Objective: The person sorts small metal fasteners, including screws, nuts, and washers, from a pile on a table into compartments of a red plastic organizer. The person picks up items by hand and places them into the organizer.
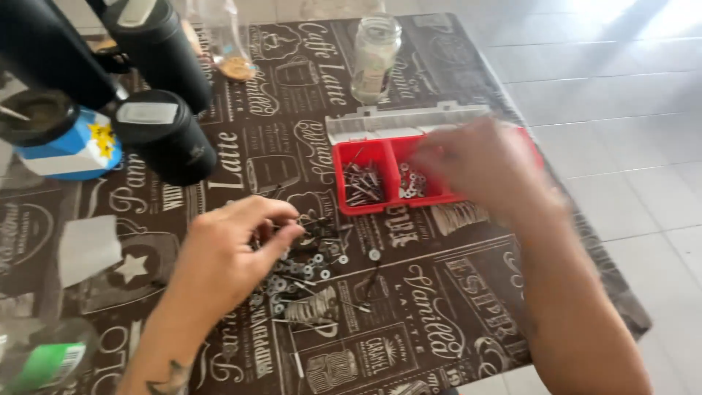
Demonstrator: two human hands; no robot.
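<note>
Resting low at the near left edge, a clear bottle with a green label (44, 362) lies on the dark printed tablecloth (439, 322). Past it, the left hand (230, 252) curls over a scatter of washers and screws (307, 274), fingertips pinched together, perhaps on a small piece. Farther on, the right hand (479, 161), blurred, hovers over the red compartment tray (365, 179) with fingers loosely bent; whether it grips anything I cannot tell. Beyond stand a blue-and-white cup (69, 150), black cylinders (164, 135) and a glass jar (374, 55).
</note>
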